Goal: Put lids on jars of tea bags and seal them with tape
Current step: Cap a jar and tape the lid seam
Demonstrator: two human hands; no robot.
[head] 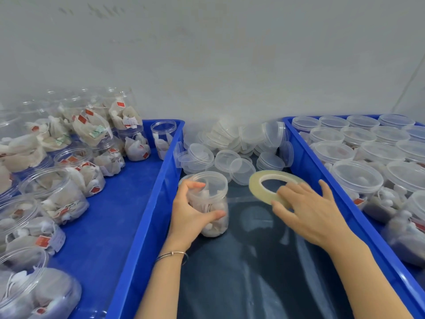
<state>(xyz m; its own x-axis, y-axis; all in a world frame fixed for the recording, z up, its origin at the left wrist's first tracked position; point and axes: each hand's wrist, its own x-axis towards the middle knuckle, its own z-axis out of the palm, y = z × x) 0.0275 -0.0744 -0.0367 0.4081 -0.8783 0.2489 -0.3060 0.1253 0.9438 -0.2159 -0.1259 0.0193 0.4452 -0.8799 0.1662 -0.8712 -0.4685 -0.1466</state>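
Observation:
My left hand (190, 209) grips a clear jar of tea bags (210, 203) with a lid on it, standing on the dark table between two blue bins. My right hand (305, 208) holds a flat yellowish roll of tape (273, 184) by its near edge, thumb under and fingers over it, just right of the jar. The roll is tilted and lifted off the table. A heap of loose clear lids (232, 148) lies behind the jar and the tape, against the wall.
The blue bin on the left (147, 203) holds several open jars of tea bags (55, 194). The blue bin on the right (322, 176) holds several lidded jars (356, 178). A grey wall stands close behind. The dark table surface (253, 261) runs between the bins.

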